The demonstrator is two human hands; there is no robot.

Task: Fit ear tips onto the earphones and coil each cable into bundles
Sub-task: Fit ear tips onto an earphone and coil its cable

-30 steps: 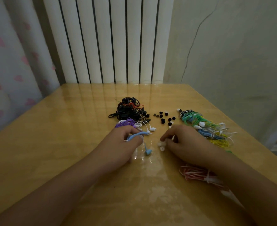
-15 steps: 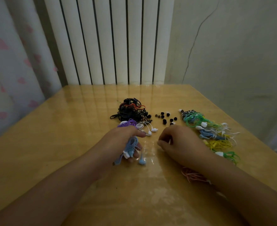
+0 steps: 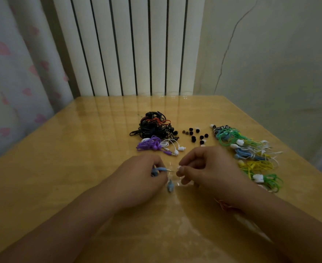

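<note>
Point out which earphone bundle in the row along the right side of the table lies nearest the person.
The green bundle at the near end of the row, beside the right hand's wrist; the yellow bundle, the blue one and the other green one lie farther back.

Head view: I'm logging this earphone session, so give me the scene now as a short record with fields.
left hand: grips a light blue earphone
right hand: pinches a small white ear tip
loose ear tips: mostly black, scattered mid-table
uncoiled earphones: black tangle, purple set, white set
coiled bundles: row at right
surface: wooden table
</note>
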